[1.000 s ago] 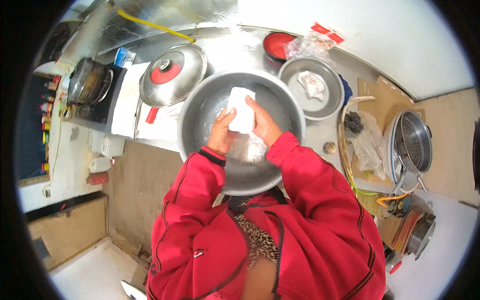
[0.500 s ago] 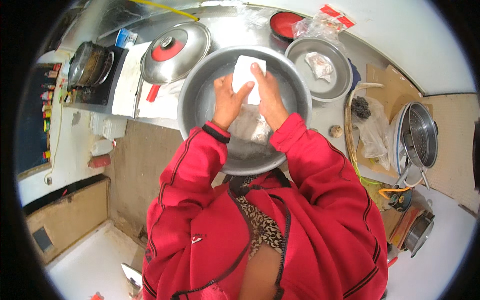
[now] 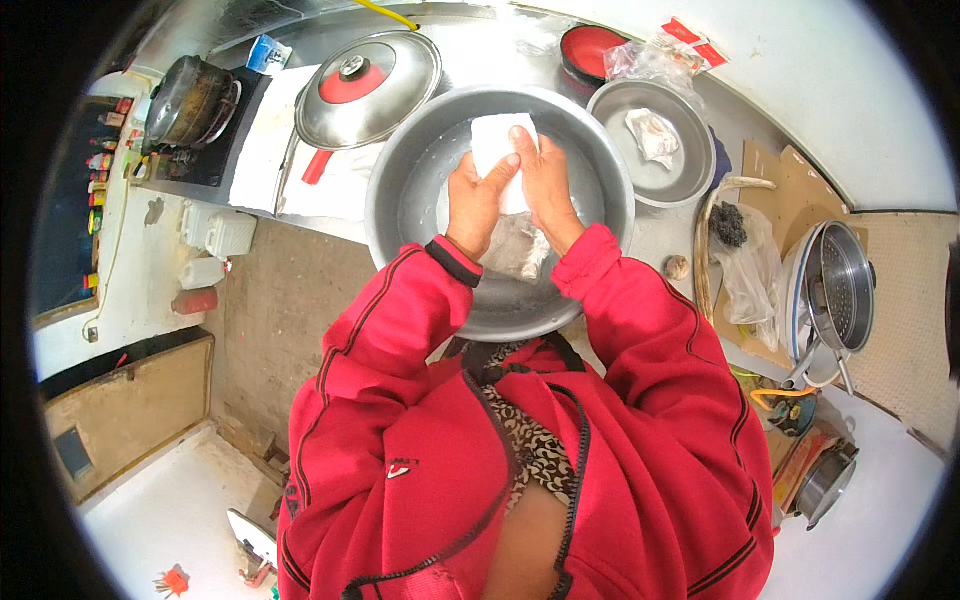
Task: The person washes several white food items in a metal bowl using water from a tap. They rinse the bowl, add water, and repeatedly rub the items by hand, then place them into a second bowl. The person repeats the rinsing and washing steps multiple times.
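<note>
Both of my hands are wrapped around a white rectangular block [image 3: 497,145], held over a big grey metal basin [image 3: 402,127]. What the block is made of, I cannot make out. My left hand [image 3: 475,205] grips its left side, thumb across the front. On the other side, my right hand [image 3: 548,188] closes on it with the thumb pressed on the white face. The two thumbs are close together. Beneath the hands lies a crumpled, see-through plastic bag [image 3: 515,255] in the basin; my hands partly hide it.
Right of the basin is a metal bowl [image 3: 607,112] holding a whitish crumpled piece [image 3: 652,138]. A red bowl [image 3: 588,52] stands behind. At left are a domed lid [image 3: 400,95], a red handle [image 3: 317,167] and a dark pot [image 3: 185,105]. A colander [image 3: 842,275] leans at far right.
The whole view has shifted slightly. My thumbs have come closer together on the white block, and both hands keep hold of it.
</note>
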Demonstrator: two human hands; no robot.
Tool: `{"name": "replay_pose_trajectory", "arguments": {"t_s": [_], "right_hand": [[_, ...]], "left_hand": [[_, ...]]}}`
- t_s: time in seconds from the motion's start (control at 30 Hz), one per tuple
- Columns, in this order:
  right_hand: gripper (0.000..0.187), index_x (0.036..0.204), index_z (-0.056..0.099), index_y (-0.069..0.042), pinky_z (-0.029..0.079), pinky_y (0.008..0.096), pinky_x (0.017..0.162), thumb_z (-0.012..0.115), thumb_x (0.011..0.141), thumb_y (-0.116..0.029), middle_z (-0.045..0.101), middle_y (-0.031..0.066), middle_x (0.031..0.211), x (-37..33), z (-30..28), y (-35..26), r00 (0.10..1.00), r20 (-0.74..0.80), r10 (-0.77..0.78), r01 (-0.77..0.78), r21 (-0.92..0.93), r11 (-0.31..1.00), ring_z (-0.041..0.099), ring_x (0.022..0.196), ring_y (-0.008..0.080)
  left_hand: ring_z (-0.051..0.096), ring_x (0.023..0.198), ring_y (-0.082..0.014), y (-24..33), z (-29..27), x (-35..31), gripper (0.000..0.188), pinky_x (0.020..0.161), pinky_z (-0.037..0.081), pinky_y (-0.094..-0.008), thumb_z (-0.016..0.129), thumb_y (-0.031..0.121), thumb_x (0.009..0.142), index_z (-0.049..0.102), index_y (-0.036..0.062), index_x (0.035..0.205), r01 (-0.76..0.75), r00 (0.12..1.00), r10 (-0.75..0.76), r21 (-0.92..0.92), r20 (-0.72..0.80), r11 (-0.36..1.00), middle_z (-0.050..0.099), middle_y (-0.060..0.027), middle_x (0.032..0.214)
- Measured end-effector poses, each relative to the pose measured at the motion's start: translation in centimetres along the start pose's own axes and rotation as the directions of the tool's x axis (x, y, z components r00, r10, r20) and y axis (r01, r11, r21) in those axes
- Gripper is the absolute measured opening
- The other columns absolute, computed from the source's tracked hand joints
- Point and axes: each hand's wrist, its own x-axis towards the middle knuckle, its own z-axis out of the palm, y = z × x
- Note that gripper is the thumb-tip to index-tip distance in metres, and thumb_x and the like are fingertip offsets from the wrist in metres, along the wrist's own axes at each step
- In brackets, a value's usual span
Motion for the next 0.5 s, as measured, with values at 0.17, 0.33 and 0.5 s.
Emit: {"name": "replay_pose_trajectory", "arguments": {"t_s": [0.17, 0.33, 0.5], "right_hand": [[0.046, 0.090, 0.062, 0.008, 0.047, 0.0348, 0.063, 0.061, 0.093, -0.037, 0.064, 0.0149, 0.077, 0.1, -0.9, 1.0, 0.997, -0.008, -0.079, 0.077, -0.117, 0.990, 0.059, 0.069, 0.0175], [0.045, 0.095, 0.063, 0.004, 0.046, 0.0290, 0.064, 0.060, 0.094, -0.040, 0.062, 0.0056, 0.080, -0.1, -2.0, 1.5, 0.999, 0.016, -0.051, 0.053, -0.146, 0.988, 0.054, 0.072, 0.0102], [0.051, 0.085, 0.060, 0.009, 0.046, 0.0383, 0.065, 0.058, 0.094, -0.042, 0.062, 0.0188, 0.073, -0.5, -2.8, 2.0, 0.995, 0.006, -0.102, 0.101, -0.211, 0.972, 0.056, 0.067, 0.0201]], "left_hand": [[0.061, 0.087, -0.0110, -0.6, 0.6, -0.4, 0.028, 0.078, 0.049, -0.0272, 0.068, 0.015, 0.089, 0.061, -0.0013, 0.111, -0.010, 0.999, 0.010, -0.003, -0.038, 1.000, 0.066, -0.0062, 0.102], [0.061, 0.087, -0.0109, -1.1, 1.4, -1.1, 0.028, 0.077, 0.049, -0.0266, 0.067, 0.015, 0.090, 0.061, -0.0014, 0.112, -0.054, 0.997, 0.051, -0.072, -0.049, 0.996, 0.067, -0.0054, 0.102], [0.061, 0.088, -0.0115, -1.4, 1.9, -2.0, 0.025, 0.078, 0.049, -0.0271, 0.065, 0.011, 0.090, 0.062, -0.0022, 0.110, -0.002, 0.997, -0.002, -0.053, -0.073, 0.999, 0.067, -0.0063, 0.102]]}}
